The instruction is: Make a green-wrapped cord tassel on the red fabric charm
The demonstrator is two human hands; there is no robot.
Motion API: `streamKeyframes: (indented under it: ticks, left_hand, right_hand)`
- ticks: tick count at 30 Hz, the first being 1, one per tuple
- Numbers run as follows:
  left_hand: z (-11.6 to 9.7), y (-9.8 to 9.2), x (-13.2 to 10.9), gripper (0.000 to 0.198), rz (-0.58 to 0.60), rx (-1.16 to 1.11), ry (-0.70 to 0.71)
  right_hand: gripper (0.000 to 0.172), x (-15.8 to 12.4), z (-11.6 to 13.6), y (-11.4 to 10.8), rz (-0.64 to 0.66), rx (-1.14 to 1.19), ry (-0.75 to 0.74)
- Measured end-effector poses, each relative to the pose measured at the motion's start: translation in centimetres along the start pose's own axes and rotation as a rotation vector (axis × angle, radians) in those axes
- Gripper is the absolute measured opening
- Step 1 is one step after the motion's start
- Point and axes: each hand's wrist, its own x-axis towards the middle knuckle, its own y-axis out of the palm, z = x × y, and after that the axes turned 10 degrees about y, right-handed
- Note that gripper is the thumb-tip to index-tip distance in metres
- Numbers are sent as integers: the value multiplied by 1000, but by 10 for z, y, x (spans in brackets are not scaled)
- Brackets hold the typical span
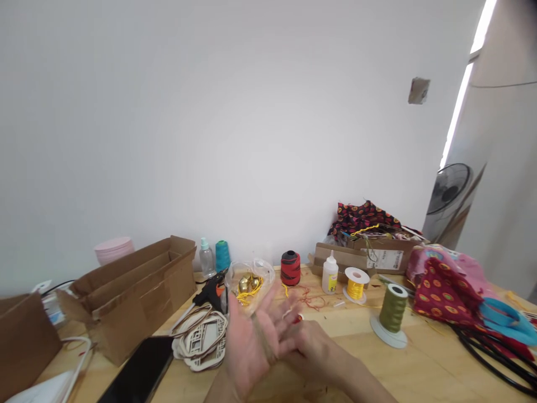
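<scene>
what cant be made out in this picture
All in the head view:
Right hand: its fingertips are lost in blur against the left hand, so whether they hold the olive thread cannot be told.
Small red thing: partly hidden by blurred fingers.
Phone: lower end cut off by the bottom edge.
White bottle: its print is too small to read.

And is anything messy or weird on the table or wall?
Yes. Loose red thread lies in messy loops on the wooden table, near a neatly wound red-and-black spool. A rough greyish square interrupts the smooth white wall; I can't tell whether it's a hole.
</scene>
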Motion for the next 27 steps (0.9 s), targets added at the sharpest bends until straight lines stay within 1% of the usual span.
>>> streamKeyframes:
  ticks: [1,3,5,8,10,12,16,18,20,23,27]
  left_hand:
    - [-5,-6,2,87,-22,-15,95]
    - [-14,-18,6,81,-57,-21,213]
    - [-19,-27,7,79,-105,-4,256]
    - [-17,-28,8,78,-221,41,231]
    - [-11,-23,8,77,-277,75,178]
    - [-2,-16,8,77,-291,83,84]
    - [20,-2,4,69,-247,31,-133]
    - [29,2,2,71,-231,57,-213]
    - [34,5,0,77,-212,103,-294]
    - [35,7,-1,85,-169,153,-408]
    - [32,11,-3,99,-81,247,-528]
  right_hand:
    - [17,0,2,1,23,-33,-34]
    - [15,-1,6,-1,66,-82,-57]
    - [13,-2,7,-4,60,-114,-57]
    - [14,-2,8,-8,-13,-110,-81]
    - [16,-2,7,-11,-76,-70,-106]
    - [20,-2,7,-13,-144,-27,-130]
    - [27,-1,4,-19,-271,-14,-127]
    - [29,0,3,-22,-306,-11,-97]
    - [30,0,1,-24,-319,22,-61]
    - [31,0,-1,-24,-313,104,5]
    - [24,2,-5,-21,-255,176,126]
